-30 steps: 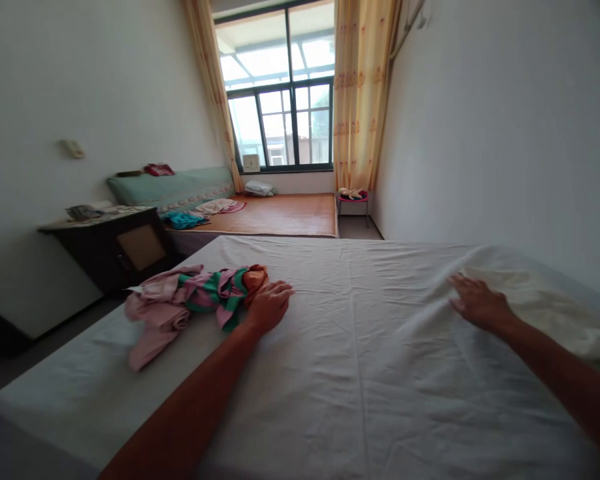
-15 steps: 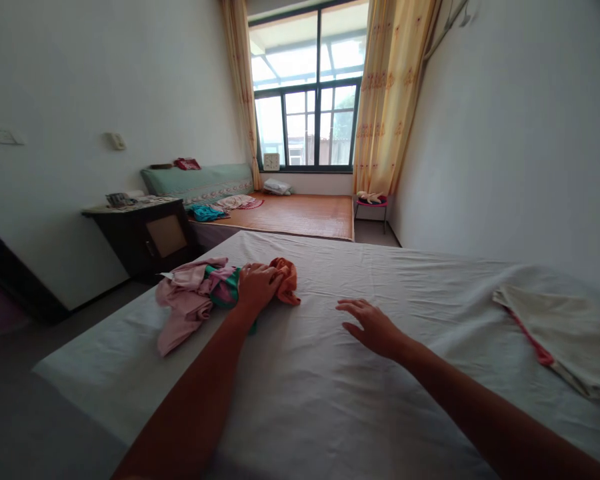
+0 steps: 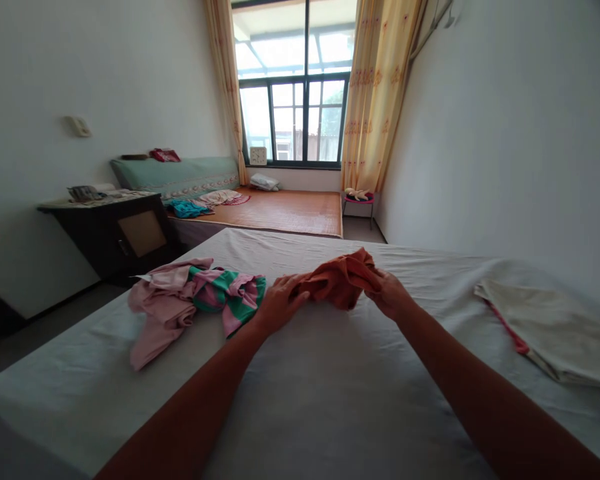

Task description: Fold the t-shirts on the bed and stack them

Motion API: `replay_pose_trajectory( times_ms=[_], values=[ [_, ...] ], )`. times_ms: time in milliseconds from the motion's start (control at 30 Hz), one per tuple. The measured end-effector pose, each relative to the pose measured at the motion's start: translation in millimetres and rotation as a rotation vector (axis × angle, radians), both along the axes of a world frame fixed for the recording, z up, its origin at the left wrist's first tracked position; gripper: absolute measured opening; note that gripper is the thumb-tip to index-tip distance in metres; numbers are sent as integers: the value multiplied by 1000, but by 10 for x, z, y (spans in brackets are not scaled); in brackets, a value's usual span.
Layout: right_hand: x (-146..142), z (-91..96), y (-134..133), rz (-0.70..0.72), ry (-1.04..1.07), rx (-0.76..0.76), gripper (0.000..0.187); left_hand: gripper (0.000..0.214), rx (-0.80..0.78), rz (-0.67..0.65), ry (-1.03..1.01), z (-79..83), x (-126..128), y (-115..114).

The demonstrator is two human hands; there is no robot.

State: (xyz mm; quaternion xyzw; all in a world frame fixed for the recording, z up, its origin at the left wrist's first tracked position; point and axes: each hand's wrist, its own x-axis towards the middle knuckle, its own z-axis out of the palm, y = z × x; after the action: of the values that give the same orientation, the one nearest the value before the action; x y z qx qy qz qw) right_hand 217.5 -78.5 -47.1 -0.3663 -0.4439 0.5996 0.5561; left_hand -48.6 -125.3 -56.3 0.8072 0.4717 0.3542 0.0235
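Note:
A crumpled orange garment (image 3: 337,280) is held between both hands, low over the white sheet (image 3: 300,387). My left hand (image 3: 283,303) is closed on its left end, with the fingertips partly hidden in the cloth. My right hand (image 3: 391,293) pinches its right side. Just left of my left hand lies a bunched green and pink striped garment (image 3: 227,290). A pink garment (image 3: 167,293) lies crumpled against it, farther left.
A pale cloth item with a red edge (image 3: 555,327) lies flat at the right. Beyond the sheet is a second bed with a brown mat (image 3: 295,210). A dark cabinet (image 3: 130,233) stands at the left, and a small stool (image 3: 359,200) near the curtain.
The orange garment has come away from the striped and pink garments, moving right with my left hand. My right hand has closed on its right side. The view has turned slightly right.

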Motion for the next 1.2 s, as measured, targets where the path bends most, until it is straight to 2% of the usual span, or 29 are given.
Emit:
replay_pose_trajectory(
  times_ms=[67, 133, 233, 300, 400, 533, 600, 667, 733, 800, 867, 933, 1000, 1033, 1133, 1200],
  values=[
    [238, -23, 27, -113, 25, -18, 43, 61, -30, -6, 110, -91, 51, 26],
    [431, -32, 12, -233, 71, 58, 49, 65, -58, 27, 193, -182, 103, 63],
    [680, 40, -47, -279, 137, 215, 40, 37, -67, 112, 239, -247, 116, 131],
    [848, 156, -90, -240, 159, 286, 34, 20, -50, 115, 199, -200, 80, 163],
    [1098, 391, -133, -209, 207, 370, 33, 21, -42, 36, -39, 3, 20, 172],
    [1288, 596, -104, -286, 252, 503, 26, 28, -138, 21, -590, 263, 14, 196],
    [1286, 556, -51, -335, 185, 532, 27, 33, -175, 47, -815, 259, 8, 259],
    [1255, 415, 13, -384, 50, 496, 42, 40, -191, 93, -945, 161, -37, 348],
    [1242, 221, 66, -441, -135, 421, 62, 45, -149, 184, -926, 28, -116, 424],
    [1262, 42, 96, -439, -354, 360, 67, 40, -31, 291, -749, -70, -173, 450],
    [1286, -71, 91, -324, -539, 329, 54, 30, 61, 277, -514, -105, -148, 409],
    [1264, -101, 44, -159, -642, 308, 38, 26, 49, 123, -300, -90, -33, 315],
    [1160, -68, -50, 38, -693, 309, 32, 27, -9, -22, -108, -65, 110, 209],
    [1076, -38, -115, 158, -717, 323, 32, 26, -27, -51, -23, -60, 163, 166],
    [746, 51, -365, 551, -811, 408, 31, 32, -57, -25, 152, -94, 162, 118],
    [525, 78, -538, 665, -861, 550, 34, 40, -89, 19, 190, -138, 42, 147]
  ],
)
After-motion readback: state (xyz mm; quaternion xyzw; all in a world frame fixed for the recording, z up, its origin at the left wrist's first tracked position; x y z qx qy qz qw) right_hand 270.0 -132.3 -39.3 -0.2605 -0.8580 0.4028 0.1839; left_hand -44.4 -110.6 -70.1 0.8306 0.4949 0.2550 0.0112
